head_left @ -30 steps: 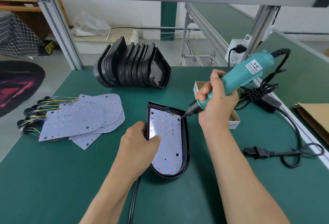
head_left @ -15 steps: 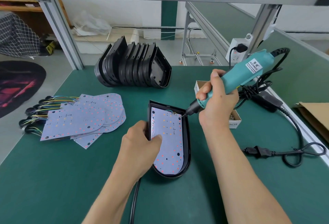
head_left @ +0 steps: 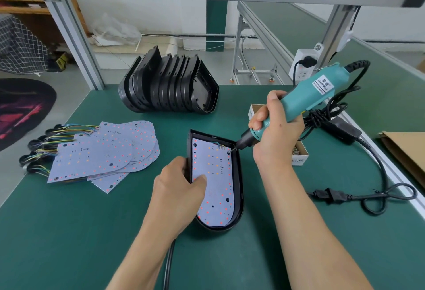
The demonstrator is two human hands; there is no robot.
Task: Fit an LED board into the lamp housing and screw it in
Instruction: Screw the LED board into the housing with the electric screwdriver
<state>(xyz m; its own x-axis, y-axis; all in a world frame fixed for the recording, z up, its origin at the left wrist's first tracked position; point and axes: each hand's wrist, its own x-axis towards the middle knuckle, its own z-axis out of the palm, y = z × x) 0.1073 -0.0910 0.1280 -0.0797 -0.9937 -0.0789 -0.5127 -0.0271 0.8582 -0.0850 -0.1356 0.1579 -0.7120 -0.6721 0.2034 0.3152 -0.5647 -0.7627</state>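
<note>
— What are the hands doing?

— The right hand point(head_left: 274, 128) is wrapped round the teal electric screwdriver point(head_left: 299, 103), which slants down to the left so that its bit tip sits at the far right corner of the LED board point(head_left: 213, 186). The left hand point(head_left: 178, 194) grips the left wall of the lamp housing point(head_left: 239, 181), fingers curled over the outside, thumb pressed flat on the board.

— And the board itself?

— It lies inside the black housing, filling it, rounded end toward the person; thin coloured wires show at its far edge. The housing rests on the green bench mat point(head_left: 69, 232), and a black cable point(head_left: 169, 264) runs out from under its near end.

— What lies around them?

— Just behind the right hand stands a small cardboard screw box point(head_left: 300, 155). To the left is a fanned pile of spare LED boards point(head_left: 103, 151) with wire tails; beyond it, a row of empty housings point(head_left: 170, 87) stands on edge. The screwdriver's power cord point(head_left: 377, 174) loops along the right side — its plug point(head_left: 328, 194) lies on the mat.
</note>
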